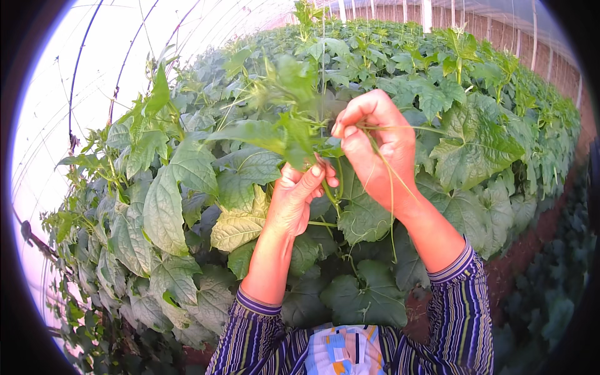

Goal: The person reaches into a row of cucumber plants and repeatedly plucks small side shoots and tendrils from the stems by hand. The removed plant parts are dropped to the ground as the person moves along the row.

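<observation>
My left hand (297, 197) closes around the green stem of a climbing vine (332, 199), just below its leafy tip (293, 112), which looks blurred. To the right and a little higher, my right hand (382, 145) pinches thumb to fingers and holds several thin vine tendrils (390, 183) that trail over the palm and wrist. A thin upright string (323, 70) runs between the two hands, behind the leaves. Whether my right fingertips also touch the string cannot be told. A yellowed leaf (239, 227) lies left of my left wrist.
Dense broad-leaved vines (473, 140) surround both hands. Curved greenhouse ribs (77, 79) and plastic film rise at the left. White posts (426, 16) and a brown wall (558, 70) stand at the back right. Bare soil (525, 258) shows along the lower right.
</observation>
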`<state>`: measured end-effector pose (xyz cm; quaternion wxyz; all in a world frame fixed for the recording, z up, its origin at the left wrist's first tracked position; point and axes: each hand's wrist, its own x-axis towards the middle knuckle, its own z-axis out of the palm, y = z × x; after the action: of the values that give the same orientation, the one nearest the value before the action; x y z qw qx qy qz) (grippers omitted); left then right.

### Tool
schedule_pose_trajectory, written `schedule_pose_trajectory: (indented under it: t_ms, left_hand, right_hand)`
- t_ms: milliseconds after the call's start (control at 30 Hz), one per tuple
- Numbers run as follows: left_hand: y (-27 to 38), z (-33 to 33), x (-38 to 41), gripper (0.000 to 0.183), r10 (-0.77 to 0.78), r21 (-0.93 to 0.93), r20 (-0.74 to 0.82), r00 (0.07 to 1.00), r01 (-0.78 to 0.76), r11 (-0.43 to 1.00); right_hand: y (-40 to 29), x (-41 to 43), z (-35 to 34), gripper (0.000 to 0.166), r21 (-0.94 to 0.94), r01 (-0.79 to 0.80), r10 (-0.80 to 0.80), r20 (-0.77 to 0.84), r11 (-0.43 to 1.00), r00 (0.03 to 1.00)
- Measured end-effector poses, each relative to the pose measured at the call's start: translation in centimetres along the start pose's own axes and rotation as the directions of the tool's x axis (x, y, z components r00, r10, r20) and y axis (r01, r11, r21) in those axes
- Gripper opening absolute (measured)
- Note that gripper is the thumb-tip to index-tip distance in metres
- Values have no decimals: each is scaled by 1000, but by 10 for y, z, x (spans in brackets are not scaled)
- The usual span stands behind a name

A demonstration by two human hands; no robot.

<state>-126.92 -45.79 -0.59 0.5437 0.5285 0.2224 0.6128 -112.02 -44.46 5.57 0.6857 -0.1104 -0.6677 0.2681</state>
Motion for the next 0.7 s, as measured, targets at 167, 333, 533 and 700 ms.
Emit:
schedule_pose_trajectory:
  t_ms: [167, 333, 533, 700]
  left_hand:
    - [0, -2, 5, 26, -60, -101, -71, 996, 53, 993]
    - [2, -7, 26, 22, -265, -280, -141, 954, 218, 935]
    - [13, 4, 31, 22, -223, -3, -67, 973, 223, 975]
    - [14, 13, 30, 24, -131, 144, 11, 991, 128, 981]
  right_hand:
    - [-1, 21, -8, 23, 82, -66, 67, -4, 994, 998]
    - [-2, 54, -10, 46, 40, -267, 254, 198, 963, 947]
    - [8, 84, -16, 28, -549, 427, -346, 250, 719, 904]
    - [-16, 120, -27, 26, -364, 342, -149, 465, 866, 873]
